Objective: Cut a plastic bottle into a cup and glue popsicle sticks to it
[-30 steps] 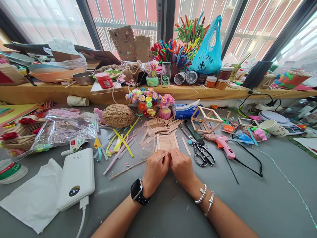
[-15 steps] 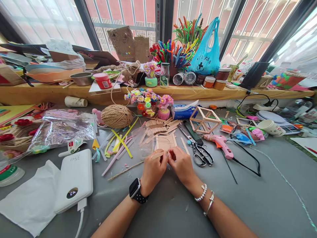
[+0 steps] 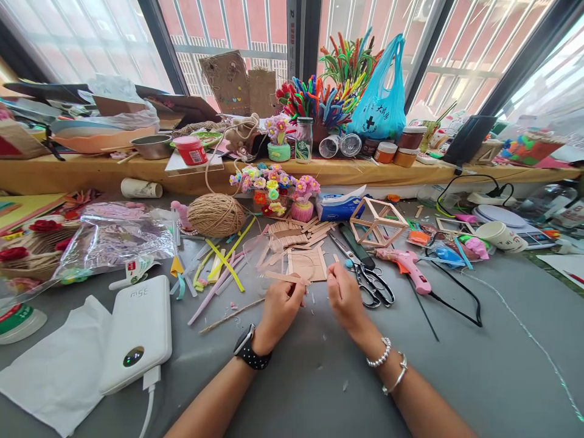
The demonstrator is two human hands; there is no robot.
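Observation:
My left hand [image 3: 281, 309] pinches a wooden craft stick [image 3: 286, 278], which points out to the left above the table. To its right, my right hand [image 3: 343, 298] is closed, its fingertips curled together; whether anything is between them is hidden. The tip of another craft stick [image 3: 336, 258] shows just beyond my right knuckles. Past both hands lies a flat panel of joined craft sticks [image 3: 306, 264] with a strip along each side. Behind it is a heap of loose craft sticks [image 3: 292, 234]. Black-handled scissors [image 3: 371, 286] lie beside my right hand.
A pink glue gun [image 3: 406, 267] with a black cord and a wooden stick frame [image 3: 378, 222] are to the right. Leftward are a twine ball [image 3: 216, 215], yellow strips [image 3: 223, 264] and a white power bank [image 3: 139, 334]. A crowded ledge [image 3: 274, 173] runs along the back.
My hands have moved apart. The right hand has shifted right, away from the craft stick, while the left hand keeps the stick, which now points more to the left.

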